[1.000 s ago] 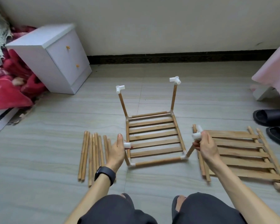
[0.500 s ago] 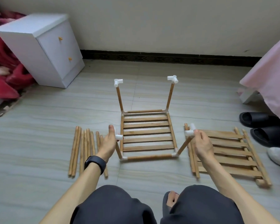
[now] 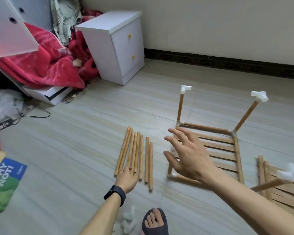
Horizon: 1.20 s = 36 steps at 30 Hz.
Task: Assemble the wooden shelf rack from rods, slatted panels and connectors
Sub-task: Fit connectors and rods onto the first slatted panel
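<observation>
Lying side by side on the floor, the rods were kept in one neat row, I think so that one could be taken without searching. The left hand rested flat on their near ends, fingers straight and not closed around any rod. The right hand was released too, fingers spread and holding nothing. It hung over the left edge of the frame, and I cannot tell if it touched the wood. The frame lay flat just right of the rods, with its slats inside. Two posts stood up at its far corners, each with a white connector on top, probably ready for the next level. Another post at the near right leaned outward, blurred. The second panel lay further right, apart from both hands. Since the rods were directly under the left hand, a rod looked like the next piece to take
</observation>
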Available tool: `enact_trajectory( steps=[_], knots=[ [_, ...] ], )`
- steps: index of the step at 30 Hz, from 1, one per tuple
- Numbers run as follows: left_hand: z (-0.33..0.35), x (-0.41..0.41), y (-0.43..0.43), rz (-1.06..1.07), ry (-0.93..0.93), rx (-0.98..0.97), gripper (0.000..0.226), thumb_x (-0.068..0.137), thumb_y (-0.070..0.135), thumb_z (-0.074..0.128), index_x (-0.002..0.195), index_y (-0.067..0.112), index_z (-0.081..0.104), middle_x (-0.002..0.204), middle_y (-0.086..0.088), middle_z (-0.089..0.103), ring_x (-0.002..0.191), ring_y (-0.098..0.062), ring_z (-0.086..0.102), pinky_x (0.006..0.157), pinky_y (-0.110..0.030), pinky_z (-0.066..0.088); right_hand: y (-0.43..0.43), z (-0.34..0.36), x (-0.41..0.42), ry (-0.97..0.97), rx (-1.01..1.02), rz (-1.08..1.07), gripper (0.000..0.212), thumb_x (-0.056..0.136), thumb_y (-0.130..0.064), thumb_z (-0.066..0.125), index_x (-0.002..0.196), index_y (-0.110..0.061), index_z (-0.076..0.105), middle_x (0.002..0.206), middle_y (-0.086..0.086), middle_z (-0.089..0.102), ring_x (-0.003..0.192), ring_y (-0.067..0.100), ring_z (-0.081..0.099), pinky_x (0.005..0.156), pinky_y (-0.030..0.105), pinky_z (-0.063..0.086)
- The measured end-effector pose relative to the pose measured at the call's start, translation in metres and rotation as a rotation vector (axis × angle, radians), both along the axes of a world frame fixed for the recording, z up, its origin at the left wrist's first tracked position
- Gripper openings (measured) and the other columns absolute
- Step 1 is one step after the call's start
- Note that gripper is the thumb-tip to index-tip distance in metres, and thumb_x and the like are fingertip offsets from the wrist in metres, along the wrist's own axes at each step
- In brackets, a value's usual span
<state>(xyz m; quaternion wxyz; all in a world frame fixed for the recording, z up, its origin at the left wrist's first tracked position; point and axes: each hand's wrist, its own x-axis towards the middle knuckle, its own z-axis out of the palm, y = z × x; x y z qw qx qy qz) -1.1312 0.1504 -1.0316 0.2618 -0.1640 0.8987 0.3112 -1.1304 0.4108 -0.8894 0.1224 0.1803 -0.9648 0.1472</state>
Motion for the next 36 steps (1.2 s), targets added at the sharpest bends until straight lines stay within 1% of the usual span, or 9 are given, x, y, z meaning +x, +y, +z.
enact_trajectory(
  steps=[4,7,9,18,24,29,32,34,36],
  knots=[
    [-0.02,-0.02,-0.02,0.019,-0.032,-0.152,0.057,0.1,0.041,0.051,0.149,0.017,0.035,0.149,-0.015,0.037,0.137,-0.033,0.039,0.109,-0.041,0.041,-0.024,-0.024,-0.032,-0.233,0.2,0.017,0.044,0.103,-0.043,0.041,0.138,-0.022,0.058,0.159,0.002,0.042,0.153,0.025,0.025,0.121,0.044,0.029],
    [-0.038,-0.037,-0.033,0.059,-0.045,-0.221,0.056,0.099,0.036,0.049,0.149,0.014,0.033,0.149,-0.015,0.035,0.137,-0.034,0.039,0.107,-0.043,0.042,-0.026,-0.037,-0.037,-0.227,0.153,-0.009,0.027,0.1,-0.028,0.053,0.116,-0.018,0.072,0.136,0.0,0.063,0.131,0.025,0.05,0.099,0.038,0.05],
    [-0.051,-0.046,-0.041,0.103,-0.057,-0.248,0.055,0.101,0.035,0.047,0.149,0.014,0.032,0.15,-0.015,0.035,0.136,-0.034,0.039,0.106,-0.044,0.043,-0.028,-0.038,-0.037,-0.222,0.166,-0.009,0.021,0.095,-0.026,0.063,0.109,-0.017,0.075,0.128,0.0,0.067,0.124,0.026,0.056,0.09,0.039,0.055],
    [-0.09,-0.062,-0.056,0.207,-0.083,-0.378,0.039,0.098,0.009,0.046,0.136,0.008,0.04,0.142,-0.019,0.043,0.131,-0.035,0.042,0.097,-0.044,0.046,-0.031,-0.041,-0.034,-0.324,0.223,-0.043,0.021,0.094,-0.02,0.056,0.113,-0.021,0.065,0.135,-0.007,0.052,0.115,0.025,0.049,0.064,0.03,0.043],
    [-0.076,-0.067,-0.056,0.239,-0.159,-0.264,0.042,0.099,0.011,0.046,0.139,-0.002,0.041,0.144,-0.024,0.04,0.127,-0.041,0.049,0.102,-0.046,0.046,-0.032,-0.038,-0.033,-0.351,0.163,-0.065,0.02,0.092,-0.021,0.058,0.11,-0.026,0.065,0.136,-0.009,0.049,0.114,0.022,0.048,0.07,0.029,0.044],
    [-0.024,-0.073,-0.063,0.38,-0.059,0.136,0.033,0.099,0.008,0.048,0.129,-0.001,0.057,0.127,-0.019,0.064,0.114,-0.034,0.062,0.097,-0.04,0.052,-0.03,-0.021,-0.038,-0.51,0.106,-0.025,0.039,0.093,-0.05,0.054,0.129,-0.034,0.057,0.149,-0.011,0.038,0.134,0.021,0.035,0.105,0.038,0.042],
    [0.034,-0.077,-0.049,0.337,0.164,0.281,0.011,0.102,0.014,0.05,0.106,0.009,0.06,0.108,-0.009,0.072,0.09,-0.025,0.069,0.089,-0.043,0.055,-0.029,0.002,-0.045,-0.679,-0.042,-0.062,0.062,0.091,-0.066,0.055,0.143,-0.033,0.048,0.157,-0.003,0.037,0.145,0.024,0.026,0.117,0.047,0.03],
    [0.076,-0.073,-0.035,0.227,0.314,0.355,0.004,0.104,0.016,0.05,0.106,0.016,0.053,0.101,-0.002,0.073,0.085,-0.023,0.069,0.079,-0.04,0.055,-0.022,0.018,-0.042,-0.683,-0.308,-0.172,0.073,0.089,-0.07,0.057,0.146,-0.025,0.047,0.153,0.001,0.045,0.141,0.022,0.036,0.115,0.045,0.035],
    [0.116,-0.064,-0.016,0.069,0.437,0.425,0.008,0.104,0.015,0.05,0.105,0.024,0.051,0.1,0.003,0.072,0.082,-0.014,0.07,0.068,-0.025,0.051,-0.011,0.034,-0.033,-0.681,-0.694,-0.293,0.086,0.082,-0.077,0.06,0.144,-0.018,0.051,0.141,0.003,0.058,0.125,0.017,0.055,0.103,0.036,0.045]
  ],
)
